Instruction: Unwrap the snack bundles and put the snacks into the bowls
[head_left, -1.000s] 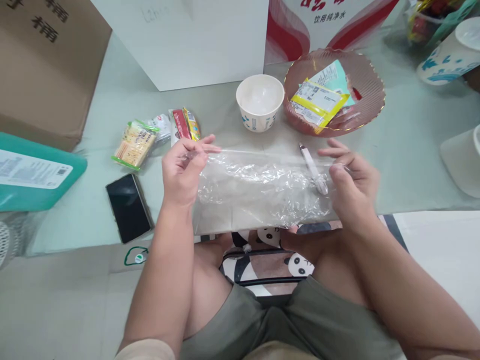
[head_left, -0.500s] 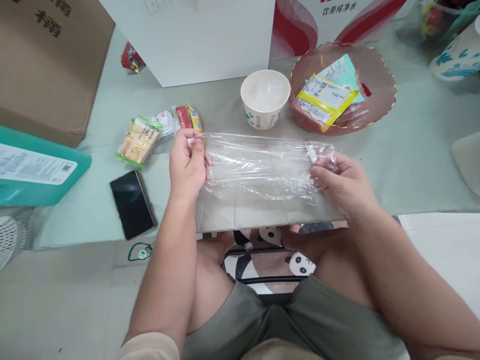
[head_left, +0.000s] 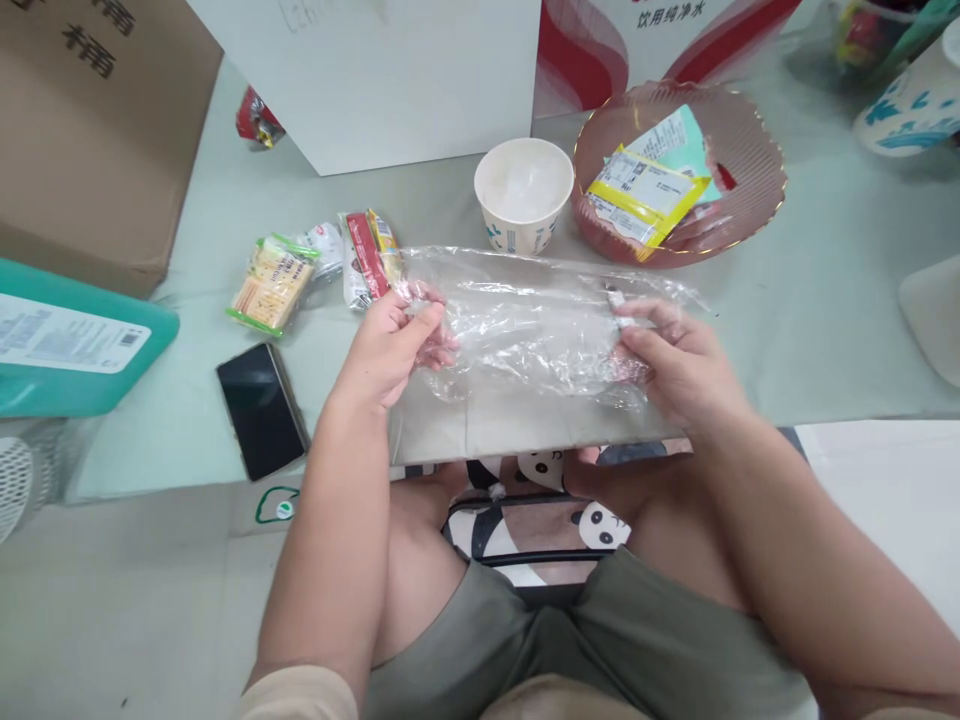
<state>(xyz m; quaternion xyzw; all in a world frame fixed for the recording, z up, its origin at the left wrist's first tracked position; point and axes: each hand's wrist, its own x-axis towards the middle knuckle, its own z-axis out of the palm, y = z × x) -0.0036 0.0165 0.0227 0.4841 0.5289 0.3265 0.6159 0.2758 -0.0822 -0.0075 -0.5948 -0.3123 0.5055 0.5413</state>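
A clear, crinkled plastic bag [head_left: 525, 325] stretches between my two hands above the table's front edge. My left hand [head_left: 397, 340] grips its left end with thumb and fingers. At the other end my right hand [head_left: 671, 355] pinches the film, close to a small white piece [head_left: 616, 300] on the plastic. Just beyond the bag stands a white paper cup [head_left: 523, 195] with blue print. Beside my left fingertips lie a red-and-yellow snack packet [head_left: 367, 255] and a packet of crackers [head_left: 271, 285].
A pink glass bowl [head_left: 750, 190] with gold rim holds several wrappers. A black phone [head_left: 262, 410] lies at left, near a teal jug [head_left: 75, 335]. A cardboard box [head_left: 90, 150] and white box [head_left: 420, 80] stand behind. Another paper cup [head_left: 911, 105] lies at right.
My hands have come closer together, the left one moving right and slightly down. The plastic bag hangs looser and more rumpled, its far edge spread outward.
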